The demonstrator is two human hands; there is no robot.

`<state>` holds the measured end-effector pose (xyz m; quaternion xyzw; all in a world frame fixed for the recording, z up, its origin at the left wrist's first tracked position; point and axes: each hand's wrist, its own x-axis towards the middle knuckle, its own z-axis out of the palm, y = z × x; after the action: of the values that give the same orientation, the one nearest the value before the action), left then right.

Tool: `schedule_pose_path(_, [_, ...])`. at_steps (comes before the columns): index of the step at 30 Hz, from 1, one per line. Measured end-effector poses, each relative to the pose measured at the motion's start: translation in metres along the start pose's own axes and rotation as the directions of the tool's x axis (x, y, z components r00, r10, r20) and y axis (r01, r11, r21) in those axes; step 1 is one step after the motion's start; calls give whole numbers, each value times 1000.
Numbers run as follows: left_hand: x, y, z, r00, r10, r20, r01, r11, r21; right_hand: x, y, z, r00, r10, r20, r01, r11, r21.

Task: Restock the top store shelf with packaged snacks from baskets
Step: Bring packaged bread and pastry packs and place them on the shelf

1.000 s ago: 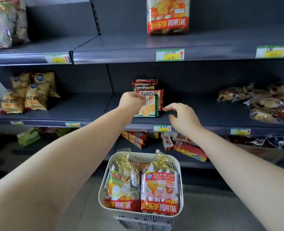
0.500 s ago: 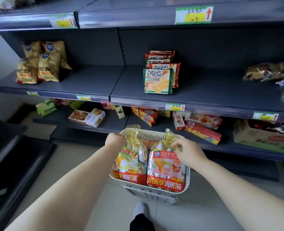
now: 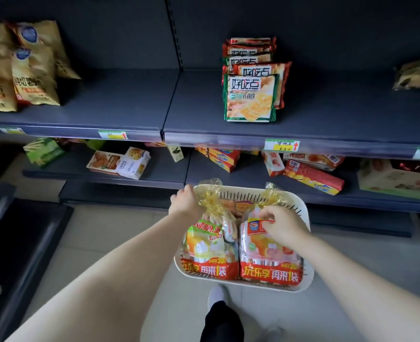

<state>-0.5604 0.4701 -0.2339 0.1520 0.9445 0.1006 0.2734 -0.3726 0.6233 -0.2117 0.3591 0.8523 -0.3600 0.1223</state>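
A white plastic basket (image 3: 302, 218) stands below me in front of the shelves, holding two tall snack bags. My left hand (image 3: 185, 202) grips the gathered golden top of the green-labelled bag (image 3: 205, 245) at the basket's left rim. My right hand (image 3: 281, 224) curls its fingers round the upper part of the red-labelled bag (image 3: 269, 262), just under that bag's golden neck. A further orange packet (image 3: 241, 207) shows behind the two bags. The top shelf is out of view.
The dark shelf (image 3: 130, 104) above the basket carries a stack of biscuit packs (image 3: 250, 97), chip bags (image 3: 28, 77) at far left and wrapped pastries (image 3: 416, 75) at far right. A lower shelf holds boxes (image 3: 312, 176). My shoe (image 3: 217, 293) is beside the basket.
Both hands came down from the biscuit packs on the middle shelf to the basket. They now hold the tops of the two bags. My view has tilted down.
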Motion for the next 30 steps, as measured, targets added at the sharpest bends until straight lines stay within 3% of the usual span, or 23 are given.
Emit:
schedule_pose_path(5, [26,6,9,990,-119,79,113,991,67,3,2,7,998,64,-13,-64,998,22])
schedule_pose_path(9, [36,-3,15,985,-165,46,160,982,102,5,1,7,992,121,-34,-119,992,47])
schedule_pose_path(15, [36,-5,21,979,-183,91,193,974,-118,0,-10,17,993,119,9,-120,991,64])
schedule_pose_path(18, [27,-3,16,988,-121,93,142,955,-260,-3,-13,24,991,115,69,-121,989,85])
schedule_pose_path(22, [3,4,-1,995,-43,88,84,845,-529,-10,-21,30,988,92,121,-98,994,44])
schedule_pose_path(26, [-15,11,-16,989,-72,130,144,695,-704,-19,-29,31,987,91,132,-89,996,-19])
schedule_pose_path(30, [-29,13,-25,978,-117,176,211,541,-814,-25,-33,36,985,112,131,-118,992,40])
